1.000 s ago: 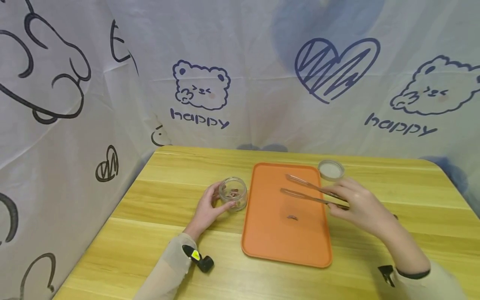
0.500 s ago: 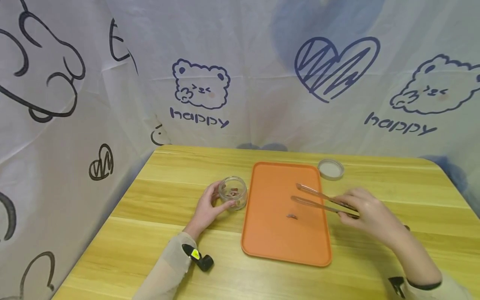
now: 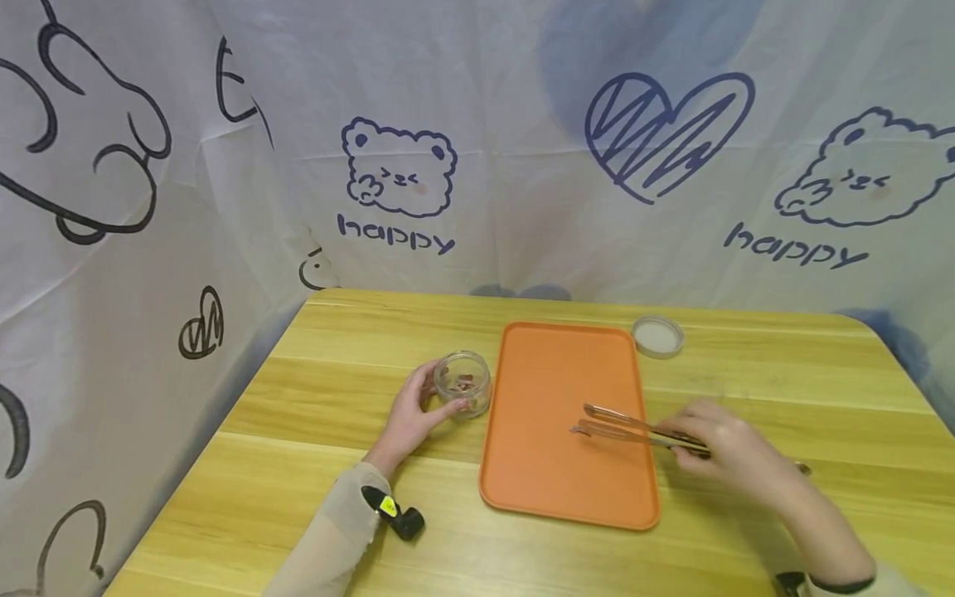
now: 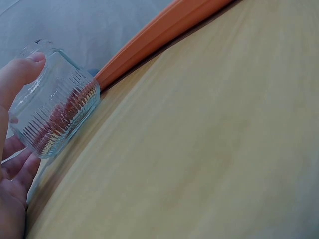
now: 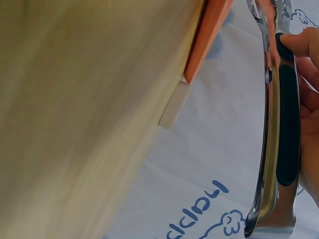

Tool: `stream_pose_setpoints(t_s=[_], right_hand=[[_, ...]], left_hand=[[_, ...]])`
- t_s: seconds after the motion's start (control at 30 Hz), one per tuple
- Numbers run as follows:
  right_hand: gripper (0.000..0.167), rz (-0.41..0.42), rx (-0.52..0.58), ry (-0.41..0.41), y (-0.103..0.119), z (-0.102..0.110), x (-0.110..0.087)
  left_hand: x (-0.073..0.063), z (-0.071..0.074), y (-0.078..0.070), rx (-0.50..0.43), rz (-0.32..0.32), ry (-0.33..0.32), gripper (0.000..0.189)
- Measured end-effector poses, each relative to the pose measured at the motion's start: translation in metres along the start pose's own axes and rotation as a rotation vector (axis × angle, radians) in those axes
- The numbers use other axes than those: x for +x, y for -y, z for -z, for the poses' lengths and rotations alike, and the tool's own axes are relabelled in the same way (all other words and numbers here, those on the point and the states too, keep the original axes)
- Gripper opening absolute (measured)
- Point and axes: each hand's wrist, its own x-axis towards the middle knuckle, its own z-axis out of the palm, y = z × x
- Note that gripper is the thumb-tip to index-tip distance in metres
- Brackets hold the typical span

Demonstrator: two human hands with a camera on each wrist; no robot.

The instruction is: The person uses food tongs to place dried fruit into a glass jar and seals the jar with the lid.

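Note:
My left hand (image 3: 414, 419) holds a clear glass jar (image 3: 453, 405) that stands on the table beside the tray's left edge. Ribs run round the jar's lower part in the left wrist view, and reddish-brown small pieces (image 4: 62, 114) lie inside. With my right hand (image 3: 727, 448) I grip metal tongs (image 3: 622, 434), whose handles carry dark pads in the right wrist view. Their tips are a little apart over the orange tray (image 3: 552, 489). One small reddish-brown piece (image 3: 575, 430) lies at the nearer tip; whether it touches the tongs I cannot tell.
A round lid (image 3: 658, 338) lies at the tray's back right corner. The wooden table (image 3: 358, 332) reaches back to a white cloth (image 3: 522, 207) printed with bears and hearts.
The tongs have swung toward me, from the tray's back part down to the small piece, and their tips have drawn closer together. My left hand and the jar stay put.

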Motion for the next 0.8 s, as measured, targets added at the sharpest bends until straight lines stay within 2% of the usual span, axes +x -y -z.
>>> stream_pose_setpoints(t_s=[0.13,0.47,0.8], right_hand=[[0.032,-0.025,0.006,0.021,0.0019,-0.0026,-0.0015],[0.029,-0.077,0.040,0.079,-0.0004,-0.0066,-0.0023],[0.026,-0.098,0.066,0.101,0.0012,-0.0088,-0.0041]], left_hand=[[0.0000,0.0001,-0.0001,0.013,-0.001,0.001,0.073],[0.0019,-0.0005,0.0010,0.011,0.002,0.006,0.072],[0.0012,-0.0001,0.0025,0.014,0.000,0.004,0.072]])
